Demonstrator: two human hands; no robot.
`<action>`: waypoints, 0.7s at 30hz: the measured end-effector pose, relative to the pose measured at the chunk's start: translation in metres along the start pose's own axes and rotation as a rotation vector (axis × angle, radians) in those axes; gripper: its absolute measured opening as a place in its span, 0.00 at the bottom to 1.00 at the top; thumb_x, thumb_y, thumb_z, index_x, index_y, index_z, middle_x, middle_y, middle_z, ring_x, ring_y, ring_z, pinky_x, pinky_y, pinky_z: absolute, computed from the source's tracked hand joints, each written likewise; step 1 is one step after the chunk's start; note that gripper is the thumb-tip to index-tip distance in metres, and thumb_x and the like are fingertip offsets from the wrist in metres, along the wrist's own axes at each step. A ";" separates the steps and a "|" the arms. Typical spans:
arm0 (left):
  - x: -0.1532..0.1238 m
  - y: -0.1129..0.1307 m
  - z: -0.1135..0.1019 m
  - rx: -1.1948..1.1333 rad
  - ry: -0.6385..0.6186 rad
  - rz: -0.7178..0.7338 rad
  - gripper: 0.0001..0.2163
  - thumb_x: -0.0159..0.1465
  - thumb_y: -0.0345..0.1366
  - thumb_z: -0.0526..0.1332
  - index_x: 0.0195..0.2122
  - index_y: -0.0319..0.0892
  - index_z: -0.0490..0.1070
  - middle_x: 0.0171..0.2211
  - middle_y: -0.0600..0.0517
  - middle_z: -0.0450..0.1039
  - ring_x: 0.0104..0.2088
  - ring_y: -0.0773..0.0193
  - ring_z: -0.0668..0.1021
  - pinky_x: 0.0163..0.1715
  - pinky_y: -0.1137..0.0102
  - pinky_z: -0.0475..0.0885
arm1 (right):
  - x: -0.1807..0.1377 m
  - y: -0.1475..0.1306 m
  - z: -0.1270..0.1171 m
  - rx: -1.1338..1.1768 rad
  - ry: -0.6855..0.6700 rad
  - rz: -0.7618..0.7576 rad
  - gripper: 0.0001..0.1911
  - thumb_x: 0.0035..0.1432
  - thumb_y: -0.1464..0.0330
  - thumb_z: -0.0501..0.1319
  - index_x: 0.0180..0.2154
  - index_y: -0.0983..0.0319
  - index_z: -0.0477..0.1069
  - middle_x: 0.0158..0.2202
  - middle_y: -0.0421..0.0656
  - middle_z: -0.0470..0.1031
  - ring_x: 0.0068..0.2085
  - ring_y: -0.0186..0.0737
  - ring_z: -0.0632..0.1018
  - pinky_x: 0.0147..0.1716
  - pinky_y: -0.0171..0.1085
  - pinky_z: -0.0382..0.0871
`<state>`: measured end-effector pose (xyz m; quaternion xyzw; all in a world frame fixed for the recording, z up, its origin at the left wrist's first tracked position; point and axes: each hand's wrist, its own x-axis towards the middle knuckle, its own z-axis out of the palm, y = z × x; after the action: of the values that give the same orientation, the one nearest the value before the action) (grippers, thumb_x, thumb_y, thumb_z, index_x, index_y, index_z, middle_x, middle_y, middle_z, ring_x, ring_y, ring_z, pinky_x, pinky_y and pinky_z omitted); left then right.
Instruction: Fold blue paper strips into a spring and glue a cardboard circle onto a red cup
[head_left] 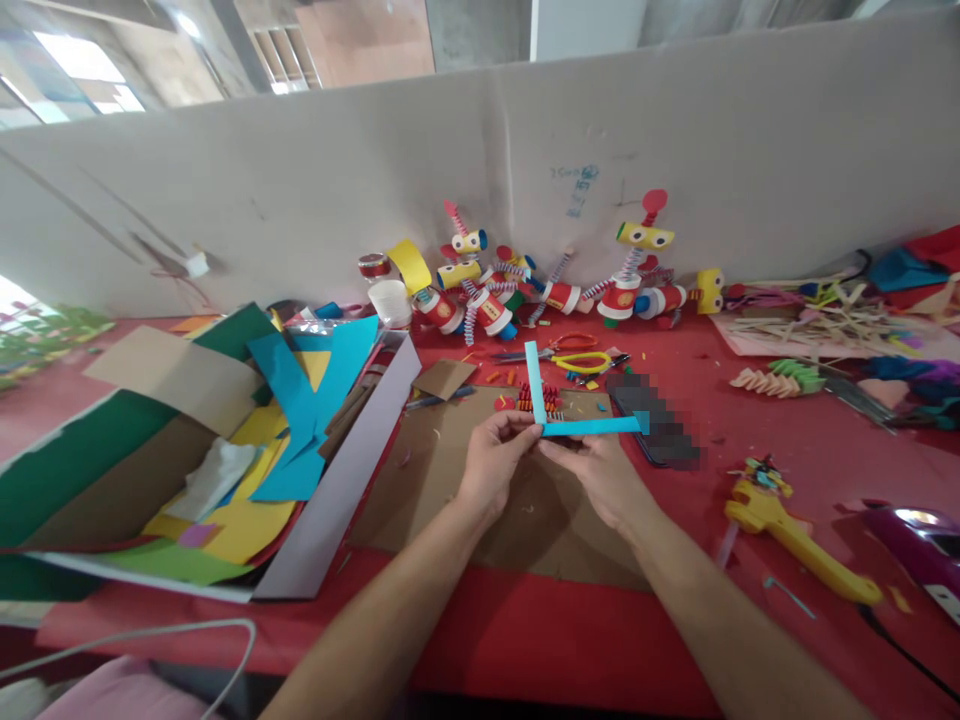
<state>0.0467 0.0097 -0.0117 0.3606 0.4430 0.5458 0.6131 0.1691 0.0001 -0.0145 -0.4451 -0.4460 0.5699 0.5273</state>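
Two light-blue paper strips (592, 427) meet at a corner and form an L, one arm pointing away from me and the other to the right. My left hand (495, 460) pinches the corner between thumb and fingers. Just under the sideways arm, my right hand (596, 475) has its thumb and fingers closed on the paper close to the corner. Both hands are above a brown cardboard sheet (525, 530). Beyond the strips lie red and orange folded paper springs (551, 398), partly hidden by the upright strip.
At left stands a box (337, 490) of coloured paper. Yellow-handled scissors (581, 362) lie ahead, a phone (652, 420) right of the cardboard, and a yellow glue gun (795, 540) farther right. Paper-cup figures (491, 312) line the grey partition (300, 180). Craft sticks (825, 325) are heaped at right.
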 end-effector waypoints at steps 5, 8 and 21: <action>-0.003 -0.004 0.005 -0.195 -0.025 -0.031 0.10 0.48 0.33 0.68 0.31 0.38 0.73 0.29 0.51 0.75 0.29 0.68 0.76 0.34 0.71 0.70 | -0.001 0.007 0.001 -0.040 0.138 0.003 0.12 0.48 0.60 0.65 0.28 0.63 0.75 0.26 0.41 0.76 0.30 0.38 0.74 0.32 0.36 0.66; -0.004 -0.006 0.006 -0.262 -0.034 -0.057 0.10 0.48 0.33 0.68 0.32 0.38 0.74 0.30 0.51 0.75 0.30 0.67 0.76 0.36 0.71 0.70 | -0.001 0.009 0.002 -0.077 0.203 -0.024 0.11 0.49 0.61 0.64 0.29 0.62 0.74 0.25 0.40 0.75 0.28 0.35 0.72 0.31 0.35 0.65; -0.001 -0.002 0.003 -0.227 -0.045 -0.138 0.11 0.46 0.38 0.70 0.28 0.37 0.76 0.25 0.51 0.74 0.25 0.70 0.73 0.32 0.72 0.68 | -0.001 0.006 0.003 -0.193 0.167 -0.108 0.08 0.50 0.63 0.63 0.28 0.62 0.74 0.24 0.40 0.74 0.27 0.36 0.72 0.28 0.34 0.65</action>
<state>0.0500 0.0089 -0.0127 0.2697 0.3884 0.5405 0.6959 0.1653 -0.0015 -0.0197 -0.5150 -0.4766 0.4562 0.5472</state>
